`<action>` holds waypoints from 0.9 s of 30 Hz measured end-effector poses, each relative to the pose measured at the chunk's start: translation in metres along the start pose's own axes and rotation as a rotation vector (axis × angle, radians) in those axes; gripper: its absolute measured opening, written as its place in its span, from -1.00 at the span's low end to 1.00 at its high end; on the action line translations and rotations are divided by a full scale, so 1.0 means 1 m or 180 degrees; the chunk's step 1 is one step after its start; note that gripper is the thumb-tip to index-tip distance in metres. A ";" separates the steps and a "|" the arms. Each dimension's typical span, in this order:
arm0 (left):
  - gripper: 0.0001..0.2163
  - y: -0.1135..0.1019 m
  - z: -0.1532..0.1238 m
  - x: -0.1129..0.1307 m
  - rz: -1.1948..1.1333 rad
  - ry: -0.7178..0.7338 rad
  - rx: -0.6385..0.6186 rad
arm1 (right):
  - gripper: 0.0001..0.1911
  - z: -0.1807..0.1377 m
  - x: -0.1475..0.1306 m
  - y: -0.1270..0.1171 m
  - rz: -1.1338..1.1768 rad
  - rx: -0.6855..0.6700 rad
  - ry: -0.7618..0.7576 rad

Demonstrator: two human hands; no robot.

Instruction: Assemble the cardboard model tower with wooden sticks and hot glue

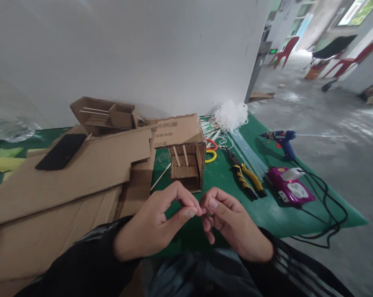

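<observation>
My left hand (157,222) and my right hand (232,222) meet fingertip to fingertip just above the near edge of the green table (267,210). Thumb and forefinger of each are pinched together; whatever sits between them is too small to make out. Just beyond my hands stands a small open cardboard box (186,152) with thin wooden sticks fixed inside it. Black sleeves cover both my forearms.
Large flat cardboard sheets (65,181) with a black phone (62,151) cover the left. A second cardboard model (104,113) stands behind. On the right lie yellow-handled pliers (246,175), clear glue sticks (250,152), a blue glue gun (282,140), a purple power strip (290,185), scissors (211,150).
</observation>
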State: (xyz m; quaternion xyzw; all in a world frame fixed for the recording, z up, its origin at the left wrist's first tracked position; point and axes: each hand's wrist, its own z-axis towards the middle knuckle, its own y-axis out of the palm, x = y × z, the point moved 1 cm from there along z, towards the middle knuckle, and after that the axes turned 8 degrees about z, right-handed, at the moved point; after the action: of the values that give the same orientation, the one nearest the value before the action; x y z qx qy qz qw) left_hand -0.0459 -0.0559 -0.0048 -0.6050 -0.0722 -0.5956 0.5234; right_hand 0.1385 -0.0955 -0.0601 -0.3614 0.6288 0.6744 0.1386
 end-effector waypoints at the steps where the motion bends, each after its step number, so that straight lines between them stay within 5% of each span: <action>1: -0.96 0.000 0.000 -0.001 0.0027 -0.0023 -0.0044 | -0.79 0.000 -0.001 0.000 0.0061 -0.0011 0.0009; 9: -0.97 0.002 -0.001 -0.007 0.0243 -0.0088 -0.0150 | -0.83 0.001 -0.005 0.004 0.0274 -0.0035 0.0014; 17: -0.94 -0.001 0.005 -0.003 0.0667 0.0574 0.0562 | -0.78 0.002 -0.004 0.003 0.0100 0.0159 0.0075; 27: -0.89 0.001 0.009 -0.003 0.1007 0.1003 0.0805 | -0.78 0.002 0.003 0.005 0.0095 0.0135 0.0184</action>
State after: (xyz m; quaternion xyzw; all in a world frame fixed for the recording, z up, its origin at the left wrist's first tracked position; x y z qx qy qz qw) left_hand -0.0408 -0.0481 -0.0055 -0.4383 0.0319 -0.5794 0.6864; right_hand 0.1325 -0.0950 -0.0589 -0.3683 0.6520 0.6522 0.1179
